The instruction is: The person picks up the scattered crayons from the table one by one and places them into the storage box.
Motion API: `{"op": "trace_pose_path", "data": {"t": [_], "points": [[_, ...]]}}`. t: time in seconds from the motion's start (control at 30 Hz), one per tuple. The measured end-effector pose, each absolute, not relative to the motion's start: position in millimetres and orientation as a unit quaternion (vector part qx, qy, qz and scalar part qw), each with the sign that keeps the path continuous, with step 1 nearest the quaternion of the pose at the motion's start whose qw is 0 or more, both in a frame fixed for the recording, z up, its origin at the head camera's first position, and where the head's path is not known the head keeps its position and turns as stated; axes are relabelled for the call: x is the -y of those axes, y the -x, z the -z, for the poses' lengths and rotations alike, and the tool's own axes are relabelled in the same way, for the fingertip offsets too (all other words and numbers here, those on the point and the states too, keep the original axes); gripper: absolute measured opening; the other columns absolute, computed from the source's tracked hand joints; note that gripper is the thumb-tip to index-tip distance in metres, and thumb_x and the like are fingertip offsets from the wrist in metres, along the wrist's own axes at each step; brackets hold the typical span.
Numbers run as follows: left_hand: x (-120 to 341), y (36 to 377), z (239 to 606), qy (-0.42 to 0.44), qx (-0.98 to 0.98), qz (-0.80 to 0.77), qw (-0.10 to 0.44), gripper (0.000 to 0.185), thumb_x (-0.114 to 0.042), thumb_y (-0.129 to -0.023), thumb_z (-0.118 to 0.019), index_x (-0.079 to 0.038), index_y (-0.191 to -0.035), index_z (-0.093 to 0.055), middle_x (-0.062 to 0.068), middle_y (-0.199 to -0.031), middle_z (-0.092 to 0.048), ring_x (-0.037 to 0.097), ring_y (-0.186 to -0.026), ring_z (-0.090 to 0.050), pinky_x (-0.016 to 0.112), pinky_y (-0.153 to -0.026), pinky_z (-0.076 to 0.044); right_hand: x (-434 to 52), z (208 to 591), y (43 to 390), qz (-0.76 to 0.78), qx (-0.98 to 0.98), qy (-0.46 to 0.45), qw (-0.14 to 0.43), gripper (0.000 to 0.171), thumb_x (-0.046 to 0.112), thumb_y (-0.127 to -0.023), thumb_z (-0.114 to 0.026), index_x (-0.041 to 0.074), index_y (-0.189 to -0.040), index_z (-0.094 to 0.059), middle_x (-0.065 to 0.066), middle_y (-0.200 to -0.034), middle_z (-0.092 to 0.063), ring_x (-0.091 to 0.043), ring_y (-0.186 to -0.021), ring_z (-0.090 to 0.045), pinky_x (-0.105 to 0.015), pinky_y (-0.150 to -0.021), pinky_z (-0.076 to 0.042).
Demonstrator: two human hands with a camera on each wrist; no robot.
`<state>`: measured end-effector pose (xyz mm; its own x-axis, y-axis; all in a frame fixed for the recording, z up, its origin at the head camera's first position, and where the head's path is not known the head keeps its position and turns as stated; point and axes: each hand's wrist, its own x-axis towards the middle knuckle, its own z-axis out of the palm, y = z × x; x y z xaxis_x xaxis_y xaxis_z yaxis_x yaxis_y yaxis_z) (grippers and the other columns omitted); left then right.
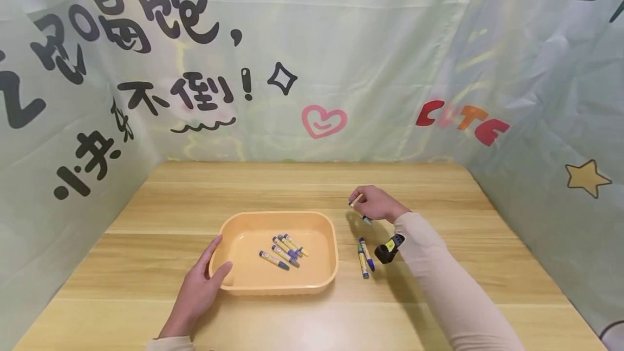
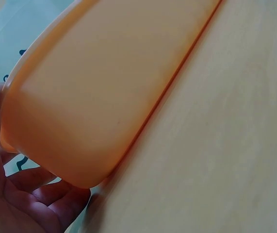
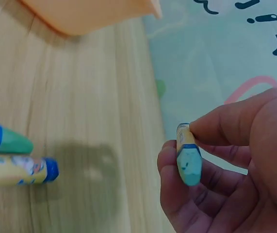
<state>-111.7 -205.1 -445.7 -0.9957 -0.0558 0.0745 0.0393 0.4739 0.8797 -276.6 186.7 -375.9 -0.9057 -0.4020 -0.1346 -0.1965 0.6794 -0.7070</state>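
Right hand pinching a crayon above the table; left hand steadying the tray.

Right hand (image 1: 377,203): thumb and fingers (image 3: 177,167) curled in, pinched on one teal-tipped crayon (image 3: 187,154); in the head view it sticks out both sides of the grip, hand right of the tray and a little farther back. Left hand (image 1: 201,283): fingers nearly straight along the outer left wall of the orange plastic tray (image 1: 324,280), thumb hooked over the rim at the near-left corner; the wrist view shows the palm (image 2: 12,204) against the tray's rounded corner (image 2: 56,145). Four crayons (image 1: 285,251) lie loose inside the tray. Two more crayons (image 1: 364,256) lie side by side on the wooden table (image 1: 439,297), just right of the tray, below the right wrist. A black-and-yellow wrist camera (image 1: 390,249) sits on the right forearm.
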Motion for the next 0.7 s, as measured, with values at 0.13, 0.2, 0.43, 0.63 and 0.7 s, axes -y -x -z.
{"op": "trace_pose_path", "data": {"t": [0.13, 0.2, 0.43, 0.63, 0.7], "points": [[205, 112, 445, -0.005, 0.854, 0.519, 0.044, 0.064, -0.033, -0.098, -0.058, -0.022, -0.154, -0.029, 0.018, -0.154, -0.031, 0.036, -0.132, -0.041, 0.046, -0.100, -0.039, -182, 371, 277, 0.359, -0.905, 0.181, 0.137, 0.022, 0.006, -0.094, -0.051, -0.001, -0.113, -0.058, -0.022, -0.102, -0.064, -0.018, -0.068, -0.059, -0.031, -0.058, -0.046], [205, 112, 445, -0.002, 0.854, 0.519, 0.044, 0.064, -0.033, -0.099, -0.058, -0.022, -0.154, -0.028, 0.017, -0.154, -0.030, 0.036, -0.133, -0.039, 0.049, -0.102, -0.037, -179, 369, 276, 0.357, -0.905, 0.186, 0.139, 0.021, 0.007, -0.094, -0.051, 0.000, -0.113, -0.058, -0.021, -0.101, -0.064, -0.019, -0.068, -0.059, -0.032, -0.058, -0.047], [206, 112, 446, 0.004, 0.855, 0.517, 0.042, 0.065, -0.033, -0.099, -0.057, -0.021, -0.154, -0.027, 0.018, -0.155, -0.027, 0.038, -0.135, -0.035, 0.050, -0.104, -0.035, -168, 358, 276, 0.354, -0.903, 0.198, 0.142, 0.019, 0.008, -0.095, -0.052, 0.001, -0.112, -0.058, -0.013, -0.095, -0.063, -0.018, -0.069, -0.057, -0.032, -0.061, -0.047], [205, 111, 444, 0.001, 0.857, 0.514, 0.038, 0.065, -0.033, -0.099, -0.056, -0.019, -0.155, -0.025, 0.019, -0.155, -0.026, 0.039, -0.134, -0.036, 0.049, -0.103, -0.036, -158, 350, 273, 0.359, -0.895, 0.221, 0.146, 0.020, 0.008, -0.096, -0.053, -0.001, -0.113, -0.057, -0.013, -0.093, -0.064, -0.018, -0.067, -0.056, -0.032, -0.065, -0.047], [205, 111, 443, -0.002, 0.858, 0.512, 0.036, 0.065, -0.033, -0.099, -0.057, -0.019, -0.155, -0.026, 0.020, -0.154, -0.028, 0.039, -0.133, -0.038, 0.049, -0.101, -0.038, -155, 348, 272, 0.359, -0.894, 0.225, 0.146, 0.020, 0.007, -0.095, -0.053, -0.001, -0.112, -0.058, -0.012, -0.092, -0.063, -0.017, -0.066, -0.055, -0.031, -0.063, -0.047]]}}
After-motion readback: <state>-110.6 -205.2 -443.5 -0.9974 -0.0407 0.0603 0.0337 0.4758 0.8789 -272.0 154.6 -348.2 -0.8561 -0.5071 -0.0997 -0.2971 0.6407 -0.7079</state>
